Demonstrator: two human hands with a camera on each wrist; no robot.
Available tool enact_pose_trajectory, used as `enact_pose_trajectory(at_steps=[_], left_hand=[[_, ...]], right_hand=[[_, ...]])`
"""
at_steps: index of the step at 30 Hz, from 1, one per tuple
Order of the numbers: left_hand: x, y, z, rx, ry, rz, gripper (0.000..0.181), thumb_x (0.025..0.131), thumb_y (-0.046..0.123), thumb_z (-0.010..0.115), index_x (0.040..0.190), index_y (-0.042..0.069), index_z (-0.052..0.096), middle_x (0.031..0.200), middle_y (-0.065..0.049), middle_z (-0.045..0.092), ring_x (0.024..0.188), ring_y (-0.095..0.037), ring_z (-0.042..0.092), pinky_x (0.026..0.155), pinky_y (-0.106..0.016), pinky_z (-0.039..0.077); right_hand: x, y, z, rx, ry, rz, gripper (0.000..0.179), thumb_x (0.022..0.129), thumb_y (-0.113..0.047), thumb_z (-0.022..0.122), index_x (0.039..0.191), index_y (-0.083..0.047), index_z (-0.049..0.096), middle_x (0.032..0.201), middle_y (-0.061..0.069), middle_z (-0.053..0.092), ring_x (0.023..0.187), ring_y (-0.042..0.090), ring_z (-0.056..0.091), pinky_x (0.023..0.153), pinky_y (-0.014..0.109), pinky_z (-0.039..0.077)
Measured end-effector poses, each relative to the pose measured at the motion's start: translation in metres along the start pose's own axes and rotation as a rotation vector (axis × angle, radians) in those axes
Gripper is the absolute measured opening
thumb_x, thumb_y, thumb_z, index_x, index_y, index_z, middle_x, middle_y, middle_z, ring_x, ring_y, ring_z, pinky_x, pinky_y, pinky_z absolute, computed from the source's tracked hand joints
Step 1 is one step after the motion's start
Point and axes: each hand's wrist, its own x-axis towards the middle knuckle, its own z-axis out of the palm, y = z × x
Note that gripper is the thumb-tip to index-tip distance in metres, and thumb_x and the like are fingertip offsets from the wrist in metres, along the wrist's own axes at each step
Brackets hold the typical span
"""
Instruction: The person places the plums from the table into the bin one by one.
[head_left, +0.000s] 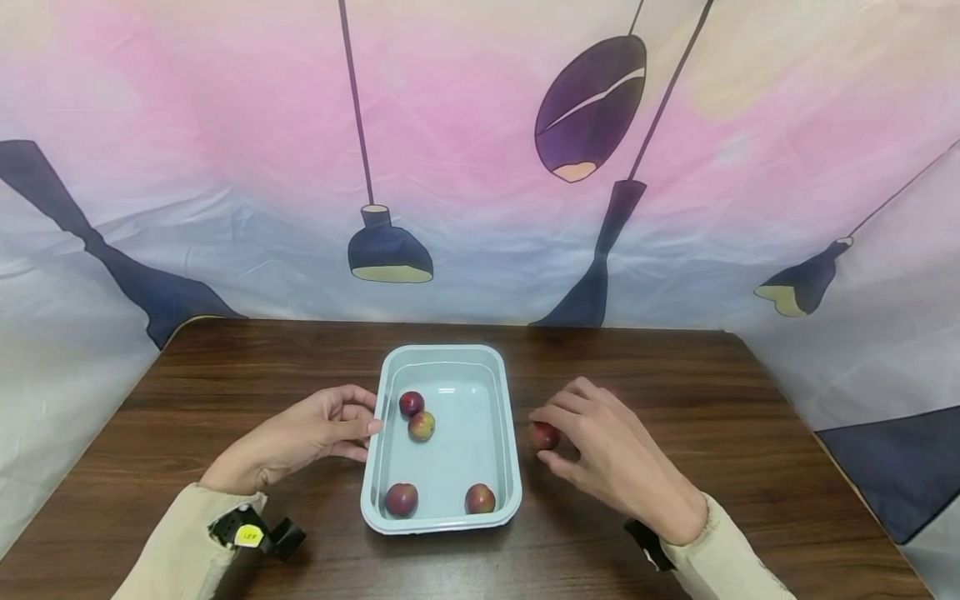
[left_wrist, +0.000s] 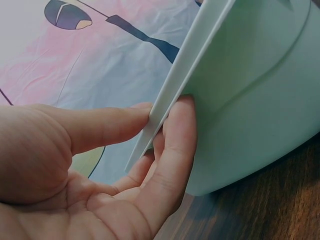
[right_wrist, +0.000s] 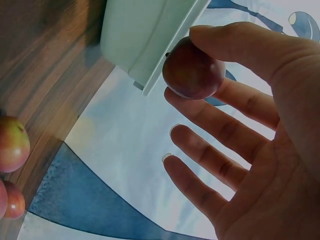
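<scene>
My left hand (head_left: 303, 435) pinches the left rim of a pale blue-green plastic tray (head_left: 461, 450). In the left wrist view the thumb lies on one side of the rim (left_wrist: 172, 85) and the curled fingers on the other. Beyond the tray's right side, my right hand (head_left: 611, 454) holds a dark red plum (right_wrist: 194, 70) between thumb and fingers. Its ring and little fingers stand free of the fruit. Inside the tray lie a red plum (head_left: 411, 404), a yellow-red plum (head_left: 422, 427) touching it, and one plum in each near corner, left (head_left: 401, 499) and right (head_left: 480, 498).
More plums, one yellow-red (right_wrist: 12, 144) and one redder (right_wrist: 14, 200), sit on the dark wooden table (head_left: 300, 358) in the right wrist view; the right hand and arm hide them from the head view. A printed cloth (head_left: 465, 167) hangs behind the table.
</scene>
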Motion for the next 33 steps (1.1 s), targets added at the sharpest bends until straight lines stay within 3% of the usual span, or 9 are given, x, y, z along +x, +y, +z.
enact_pose_trajectory(at_steps=[8, 17, 33], left_hand=[[0.001, 0.0, 0.0, 0.0, 0.0, 0.002, 0.057, 0.101, 0.014, 0.065, 0.137, -0.016, 0.033, 0.105, -0.009, 0.073, 0.098, -0.016, 0.073, 0.089, -0.037, 0.064], [0.0, -0.001, 0.0, -0.001, 0.002, -0.002, 0.057, 0.101, 0.015, 0.065, 0.137, -0.016, 0.033, 0.105, -0.009, 0.073, 0.098, -0.017, 0.073, 0.089, -0.037, 0.064], [0.0, 0.001, 0.001, 0.003, 0.006, -0.005, 0.058, 0.101, 0.015, 0.065, 0.137, -0.016, 0.033, 0.104, -0.008, 0.073, 0.097, -0.015, 0.073, 0.089, -0.036, 0.064]], right_hand=[[0.004, -0.006, -0.001, 0.0, -0.004, 0.01, 0.027, 0.081, -0.025, 0.084, 0.105, -0.026, 0.074, 0.095, -0.019, 0.067, 0.101, 0.007, 0.055, 0.075, 0.023, 0.047], [0.012, -0.012, -0.001, 0.034, 0.015, -0.025, 0.018, 0.082, -0.02, 0.08, 0.095, -0.027, 0.069, 0.088, -0.019, 0.061, 0.098, 0.006, 0.053, 0.081, 0.024, 0.049], [0.022, -0.026, -0.001, 0.061, -0.024, -0.054, 0.017, 0.084, -0.022, 0.078, 0.099, -0.027, 0.071, 0.091, -0.017, 0.065, 0.1, 0.007, 0.055, 0.09, 0.024, 0.052]])
